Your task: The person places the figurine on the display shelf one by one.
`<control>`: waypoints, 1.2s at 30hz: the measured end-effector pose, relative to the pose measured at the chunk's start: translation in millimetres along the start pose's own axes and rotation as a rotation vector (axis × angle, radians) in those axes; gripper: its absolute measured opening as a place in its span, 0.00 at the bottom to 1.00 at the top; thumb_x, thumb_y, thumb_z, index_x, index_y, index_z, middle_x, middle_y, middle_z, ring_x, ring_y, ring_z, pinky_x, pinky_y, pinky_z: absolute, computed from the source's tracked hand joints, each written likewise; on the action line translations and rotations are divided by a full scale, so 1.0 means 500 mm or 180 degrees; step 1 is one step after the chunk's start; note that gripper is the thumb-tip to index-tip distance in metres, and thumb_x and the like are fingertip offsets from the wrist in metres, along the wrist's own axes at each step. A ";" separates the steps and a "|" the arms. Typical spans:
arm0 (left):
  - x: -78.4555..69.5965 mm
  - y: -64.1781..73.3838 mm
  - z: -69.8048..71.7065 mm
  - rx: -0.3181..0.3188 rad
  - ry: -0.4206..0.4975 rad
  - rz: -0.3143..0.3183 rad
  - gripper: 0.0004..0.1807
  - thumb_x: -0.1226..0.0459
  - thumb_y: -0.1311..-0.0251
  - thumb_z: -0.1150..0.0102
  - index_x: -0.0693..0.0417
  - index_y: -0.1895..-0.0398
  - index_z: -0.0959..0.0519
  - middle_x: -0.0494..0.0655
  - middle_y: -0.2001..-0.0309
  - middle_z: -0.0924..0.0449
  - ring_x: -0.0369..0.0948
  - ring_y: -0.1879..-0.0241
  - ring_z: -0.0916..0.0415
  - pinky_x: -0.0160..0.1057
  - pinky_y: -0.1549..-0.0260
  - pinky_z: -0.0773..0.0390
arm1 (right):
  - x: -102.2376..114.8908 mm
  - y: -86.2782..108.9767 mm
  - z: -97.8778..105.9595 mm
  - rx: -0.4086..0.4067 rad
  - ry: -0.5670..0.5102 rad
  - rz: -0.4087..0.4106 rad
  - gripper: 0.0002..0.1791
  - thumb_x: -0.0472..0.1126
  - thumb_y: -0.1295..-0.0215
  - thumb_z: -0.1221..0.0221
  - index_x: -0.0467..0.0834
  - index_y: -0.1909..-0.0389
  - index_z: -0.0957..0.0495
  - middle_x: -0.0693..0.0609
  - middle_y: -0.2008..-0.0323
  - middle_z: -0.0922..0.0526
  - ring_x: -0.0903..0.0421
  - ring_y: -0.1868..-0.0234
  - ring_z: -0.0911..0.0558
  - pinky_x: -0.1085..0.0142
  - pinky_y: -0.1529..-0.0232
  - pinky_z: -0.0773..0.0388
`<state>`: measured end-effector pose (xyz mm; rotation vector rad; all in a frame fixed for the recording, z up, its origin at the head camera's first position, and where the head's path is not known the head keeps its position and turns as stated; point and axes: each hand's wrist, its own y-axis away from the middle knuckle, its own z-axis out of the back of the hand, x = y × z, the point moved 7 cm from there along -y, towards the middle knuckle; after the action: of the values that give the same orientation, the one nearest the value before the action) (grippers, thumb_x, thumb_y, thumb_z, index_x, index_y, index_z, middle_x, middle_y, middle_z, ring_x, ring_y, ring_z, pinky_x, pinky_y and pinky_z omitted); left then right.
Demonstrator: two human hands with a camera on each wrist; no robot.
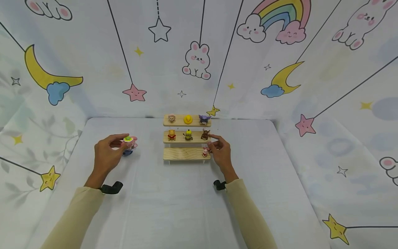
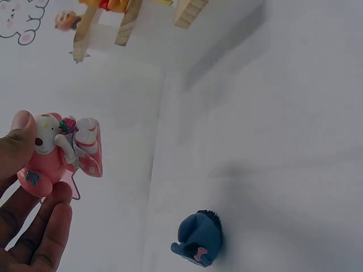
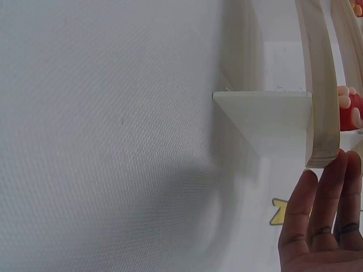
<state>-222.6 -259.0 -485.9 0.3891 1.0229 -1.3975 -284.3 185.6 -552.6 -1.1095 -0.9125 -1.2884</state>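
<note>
My left hand (image 1: 107, 152) pinches a pink-and-white toy figurine (image 2: 54, 147) between thumb and fingers, raised over the left of the table. A strawberry and a checked pink piece show on the figurine's front. Below it, a blue figurine (image 2: 198, 238) with a pink bow rests on the white cloth. At the right end of a small three-tier wooden shelf is my right hand (image 1: 221, 152), its fingers loosely extended and the fingertips (image 3: 306, 178) right at the bottom board's end. A pink-and-red figurine (image 1: 205, 152) sits on that bottom board (image 1: 183, 154), close by the thumb.
The middle board (image 1: 180, 141) holds a yellow bear in red (image 1: 171, 135), a yellow-and-green figurine (image 1: 188, 135) and a brown figurine (image 1: 205, 134). On the top board (image 1: 178, 124) stand a brown-faced (image 1: 171, 118), a yellow (image 1: 188, 119) and a purple figurine (image 1: 204, 119). Patterned cloth (image 1: 105, 69) hangs behind.
</note>
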 end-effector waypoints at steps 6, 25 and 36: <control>-0.024 -0.001 -0.021 0.0115 -0.0036 -0.0083 0.19 0.61 0.34 0.25 0.51 0.41 0.12 0.53 0.49 0.09 0.26 0.60 0.21 0.21 0.56 0.25 | -0.001 0.000 -0.001 0.0007 -0.0023 0.0021 0.17 0.48 0.26 0.32 0.59 0.39 0.15 0.42 0.62 0.13 0.55 0.64 0.12 0.67 0.61 0.11; -0.100 0.002 -0.092 0.0412 0.0242 -0.0385 0.20 0.65 0.37 0.24 0.49 0.41 0.12 0.50 0.48 0.10 0.43 0.58 0.15 0.22 0.55 0.20 | 0.000 0.002 -0.001 -0.0007 -0.0014 -0.0008 0.17 0.47 0.25 0.33 0.60 0.39 0.15 0.46 0.64 0.12 0.57 0.65 0.12 0.68 0.62 0.12; -0.139 0.009 -0.139 0.0510 0.0455 -0.0534 0.19 0.65 0.38 0.23 0.49 0.43 0.11 0.48 0.50 0.10 0.42 0.58 0.16 0.31 0.56 0.15 | 0.001 0.003 0.000 0.0017 0.0003 0.0020 0.16 0.48 0.25 0.34 0.62 0.40 0.15 0.46 0.63 0.12 0.55 0.64 0.12 0.67 0.61 0.12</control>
<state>-233.2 -162.2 -471.4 0.5373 1.0825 -1.6270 -282.9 185.3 -552.1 -1.1069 -0.9107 -1.2805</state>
